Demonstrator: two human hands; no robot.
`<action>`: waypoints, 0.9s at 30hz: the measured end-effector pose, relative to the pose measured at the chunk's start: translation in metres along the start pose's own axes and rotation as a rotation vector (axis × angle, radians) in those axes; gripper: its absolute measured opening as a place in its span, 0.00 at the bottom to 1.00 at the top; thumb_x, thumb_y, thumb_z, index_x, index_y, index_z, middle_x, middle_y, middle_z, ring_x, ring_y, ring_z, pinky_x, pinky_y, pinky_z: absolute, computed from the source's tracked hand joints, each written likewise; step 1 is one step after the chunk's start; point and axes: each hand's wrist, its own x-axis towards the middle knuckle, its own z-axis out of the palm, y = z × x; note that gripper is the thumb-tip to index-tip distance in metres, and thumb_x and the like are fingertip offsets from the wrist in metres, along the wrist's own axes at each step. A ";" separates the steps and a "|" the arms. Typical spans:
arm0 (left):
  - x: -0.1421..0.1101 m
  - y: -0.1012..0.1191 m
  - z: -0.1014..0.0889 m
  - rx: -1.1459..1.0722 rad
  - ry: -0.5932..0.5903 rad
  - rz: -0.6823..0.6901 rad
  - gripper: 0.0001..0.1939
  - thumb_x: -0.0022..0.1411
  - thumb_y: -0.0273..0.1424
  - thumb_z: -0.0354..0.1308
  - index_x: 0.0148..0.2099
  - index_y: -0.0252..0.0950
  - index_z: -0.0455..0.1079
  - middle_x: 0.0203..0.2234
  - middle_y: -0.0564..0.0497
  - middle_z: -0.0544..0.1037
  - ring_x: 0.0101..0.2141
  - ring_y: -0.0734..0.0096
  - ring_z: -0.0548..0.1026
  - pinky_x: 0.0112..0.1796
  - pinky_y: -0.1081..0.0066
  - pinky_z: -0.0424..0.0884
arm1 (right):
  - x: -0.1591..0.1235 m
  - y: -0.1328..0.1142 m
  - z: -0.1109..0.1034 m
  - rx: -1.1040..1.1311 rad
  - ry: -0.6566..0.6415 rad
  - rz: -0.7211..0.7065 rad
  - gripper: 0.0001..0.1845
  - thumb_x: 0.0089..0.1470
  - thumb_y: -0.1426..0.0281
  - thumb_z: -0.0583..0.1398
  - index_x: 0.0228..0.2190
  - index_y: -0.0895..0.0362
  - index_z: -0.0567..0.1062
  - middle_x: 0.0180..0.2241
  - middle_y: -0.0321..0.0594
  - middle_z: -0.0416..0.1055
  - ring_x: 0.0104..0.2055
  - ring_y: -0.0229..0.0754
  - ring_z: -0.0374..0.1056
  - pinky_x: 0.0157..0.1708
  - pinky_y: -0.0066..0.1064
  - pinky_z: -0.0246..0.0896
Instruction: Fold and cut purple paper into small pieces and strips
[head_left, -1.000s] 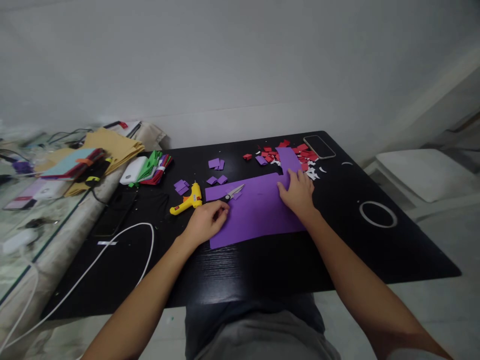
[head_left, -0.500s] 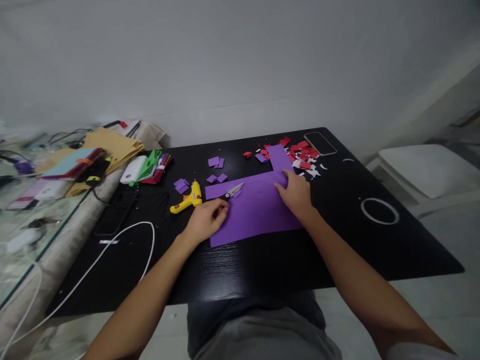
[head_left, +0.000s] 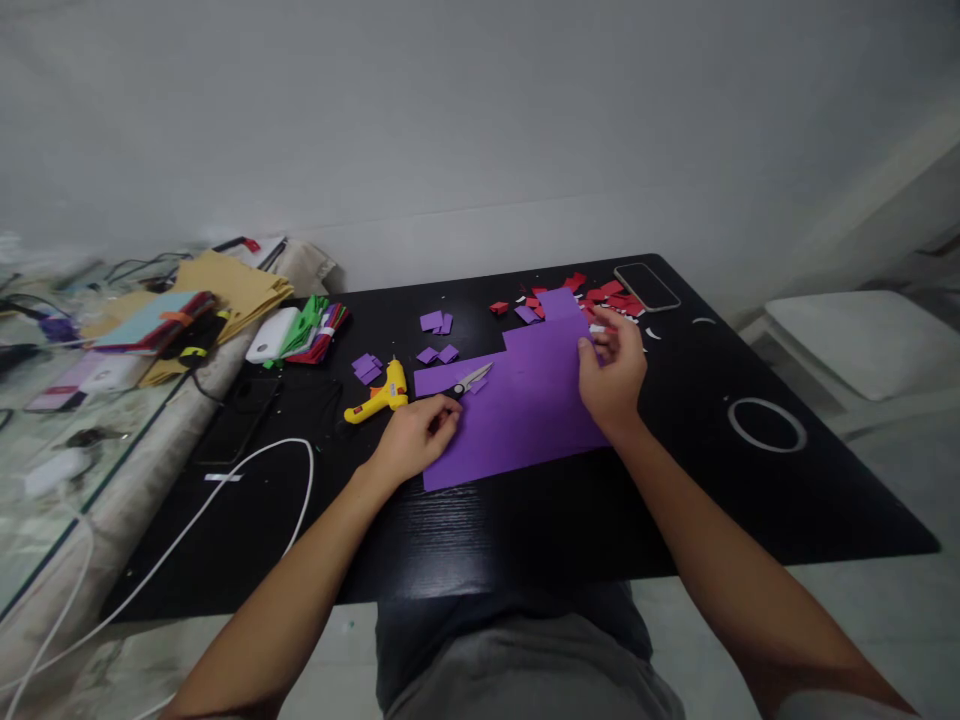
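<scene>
Scissors (head_left: 475,376) on purple sheet (head_left: 517,420); your left hand (head_left: 412,438) curled beside them, grip unclear; your right hand (head_left: 615,380) released, half-curled, at sheet's right edge, near red scraps (head_left: 611,288).

One yellow plastic glue gun (head_left: 387,396); one pair of black-handled metal scissors (head_left: 474,377); two bare hands (head_left: 416,437); purple paper pieces (head_left: 517,425), red paper scraps (head_left: 611,288) overlap, count unclear

Item, bare right hand (head_left: 615,370): formerly laid over the far right of the large flat purple paper sheet (head_left: 517,410); now shifted rightward to its edge, fingers curled, grip unclear to me.

Item, square-cornered purple paper section (head_left: 544,335): newly showing beyond the sheet's far edge.

Item, narrow purple paper strip (head_left: 559,302): shifted left, less exposed.
</scene>
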 end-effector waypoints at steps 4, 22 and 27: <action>0.000 0.001 0.000 -0.002 -0.004 -0.001 0.07 0.68 0.29 0.56 0.44 0.36 0.76 0.26 0.53 0.78 0.25 0.73 0.75 0.29 0.73 0.70 | 0.007 0.012 0.006 0.236 -0.041 0.163 0.28 0.54 0.72 0.55 0.57 0.55 0.70 0.53 0.51 0.74 0.56 0.52 0.71 0.55 0.48 0.68; 0.000 0.003 -0.001 -0.008 0.023 -0.024 0.12 0.72 0.37 0.56 0.51 0.36 0.74 0.26 0.54 0.78 0.25 0.72 0.75 0.30 0.73 0.70 | 0.008 0.021 0.016 0.828 -0.147 0.473 0.14 0.42 0.72 0.64 0.35 0.53 0.75 0.34 0.38 0.73 0.42 0.46 0.72 0.48 0.42 0.69; -0.001 0.003 -0.001 -0.037 0.006 -0.013 0.13 0.71 0.40 0.58 0.50 0.36 0.73 0.26 0.55 0.77 0.25 0.73 0.74 0.30 0.73 0.70 | -0.009 0.003 0.020 0.936 -0.278 0.567 0.14 0.43 0.73 0.67 0.36 0.52 0.78 0.30 0.34 0.72 0.36 0.41 0.72 0.42 0.37 0.69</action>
